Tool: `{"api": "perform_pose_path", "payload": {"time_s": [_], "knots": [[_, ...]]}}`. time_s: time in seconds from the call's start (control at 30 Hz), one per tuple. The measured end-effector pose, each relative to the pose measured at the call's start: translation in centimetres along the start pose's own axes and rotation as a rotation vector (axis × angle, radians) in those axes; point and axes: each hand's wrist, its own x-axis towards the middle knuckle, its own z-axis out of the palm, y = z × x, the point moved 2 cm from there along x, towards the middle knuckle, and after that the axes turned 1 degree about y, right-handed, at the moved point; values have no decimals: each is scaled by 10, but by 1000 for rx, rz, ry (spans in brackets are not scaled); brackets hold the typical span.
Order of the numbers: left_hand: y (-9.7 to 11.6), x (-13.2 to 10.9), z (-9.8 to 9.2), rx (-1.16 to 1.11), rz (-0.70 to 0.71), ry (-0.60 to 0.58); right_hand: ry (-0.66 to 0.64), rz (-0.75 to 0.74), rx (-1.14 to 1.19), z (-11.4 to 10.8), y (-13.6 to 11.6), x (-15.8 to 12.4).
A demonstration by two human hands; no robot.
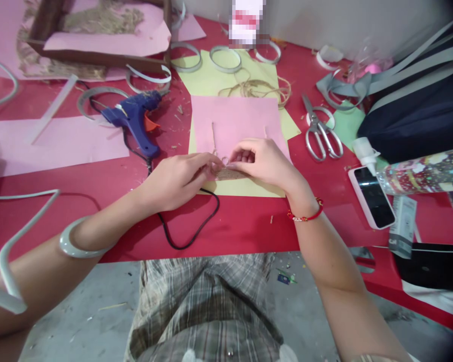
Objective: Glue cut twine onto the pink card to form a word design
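Observation:
Fingertips of my left hand (177, 178) and my right hand (262, 158) meet over the lower part of a pink sheet (239, 113). Both hands are closed in a pinch; between them shows a small pale loop (225, 161), too small to name. Just below the fingers, a brown, woven-looking strip (232, 174) lies partly hidden on yellow paper (249, 188). A thin brown strand (213, 134) stands out against the pink sheet above my left fingers. Left of the papers lies a blue glue gun (132, 118) with an orange trigger.
Scissors (319, 130) lie to the right, with a phone (373, 196) and a patterned bottle (423, 171) farther over. Twine (254, 88) and several white rings (225, 59) are at the back. A black cord (189, 246) loops near the front edge; a brown tray (98, 58) stands back left.

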Motion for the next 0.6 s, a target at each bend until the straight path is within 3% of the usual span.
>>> {"api": "perform_pose_path", "payload": {"time_s": [0.6], "knots": [[3, 0, -5, -29, -28, 30, -20, 32, -7, -2, 0, 0]]}}
